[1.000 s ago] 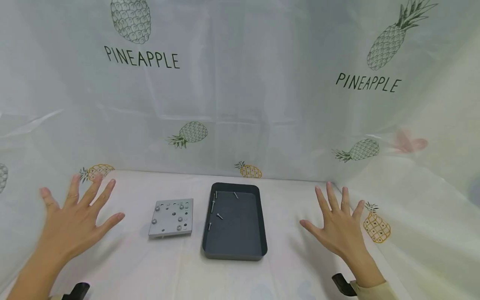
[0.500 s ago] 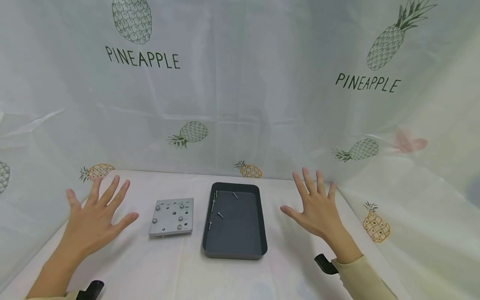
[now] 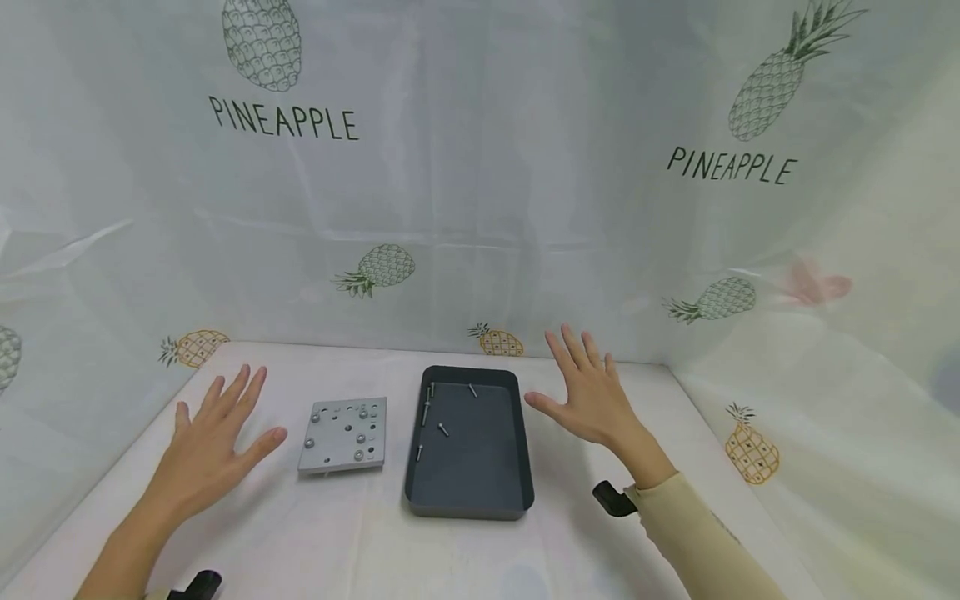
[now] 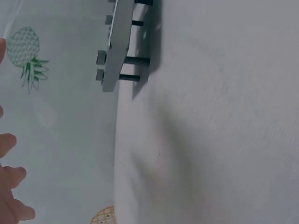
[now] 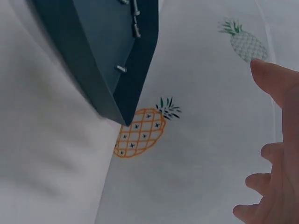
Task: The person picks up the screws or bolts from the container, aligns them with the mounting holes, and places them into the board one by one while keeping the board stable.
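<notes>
My left hand (image 3: 206,454) hovers with spread fingers to the left of a grey metal plate (image 3: 342,435), holding nothing. Bolts stand in several of the plate's holes; from the side, in the left wrist view, the plate (image 4: 117,46) rests raised with bolt shanks poking out below. A dark grey tray (image 3: 480,467) stands right of the plate, with several small silver screws (image 3: 443,430) lying loose inside, mostly along its left side. Just right of the tray, my right hand (image 3: 588,396) is held up with fingers spread, touching nothing.
A white cloth (image 3: 450,558) covers the table. Behind it and along both sides hangs a pale curtain (image 3: 517,200) printed with pineapples. A black strap piece (image 3: 613,498) juts from the right wrist, another black piece (image 3: 201,585) from the left.
Both hands have moved inward: the right hand leftward and slightly up to the tray's side, the left hand rightward towards the plate. Plate and tray have stayed put.
</notes>
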`<control>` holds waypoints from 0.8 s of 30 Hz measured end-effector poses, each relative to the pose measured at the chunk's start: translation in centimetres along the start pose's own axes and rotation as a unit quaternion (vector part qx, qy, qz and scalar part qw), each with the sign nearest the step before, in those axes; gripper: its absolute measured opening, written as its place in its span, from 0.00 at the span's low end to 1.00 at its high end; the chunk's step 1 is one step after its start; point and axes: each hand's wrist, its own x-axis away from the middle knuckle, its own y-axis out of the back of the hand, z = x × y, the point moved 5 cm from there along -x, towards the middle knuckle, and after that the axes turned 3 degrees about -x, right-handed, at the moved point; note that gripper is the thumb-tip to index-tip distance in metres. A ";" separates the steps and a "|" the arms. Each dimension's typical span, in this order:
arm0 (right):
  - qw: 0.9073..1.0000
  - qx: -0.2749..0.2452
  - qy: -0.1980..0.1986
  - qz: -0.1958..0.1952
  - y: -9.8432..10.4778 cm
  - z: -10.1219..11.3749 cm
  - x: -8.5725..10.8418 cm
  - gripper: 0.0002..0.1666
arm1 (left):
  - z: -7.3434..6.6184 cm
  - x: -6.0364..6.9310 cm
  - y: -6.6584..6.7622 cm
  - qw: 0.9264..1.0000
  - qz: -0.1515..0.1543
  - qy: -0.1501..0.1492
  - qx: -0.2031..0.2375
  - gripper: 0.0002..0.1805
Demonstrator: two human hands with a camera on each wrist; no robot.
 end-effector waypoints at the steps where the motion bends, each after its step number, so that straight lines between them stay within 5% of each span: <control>1: 1.000 -0.010 0.000 0.002 -0.2 0.2 -0.3 0.61 | -0.1 0.1 -0.1 1.000 0.005 0.005 0.015 0.53; 7: 0.994 -0.103 -0.009 0.023 -1.4 1.3 -2.1 0.59 | -0.6 0.5 -0.9 0.994 0.031 0.038 0.103 0.51; 17: 0.968 -0.241 -0.019 0.063 -4.2 2.3 -4.8 0.52 | -1.2 1.0 -1.8 0.974 0.065 0.089 0.197 0.49; 24: 0.947 -0.310 -0.029 0.082 -6.2 3.3 -5.8 0.44 | -1.8 1.4 -2.9 0.949 0.113 0.138 0.260 0.48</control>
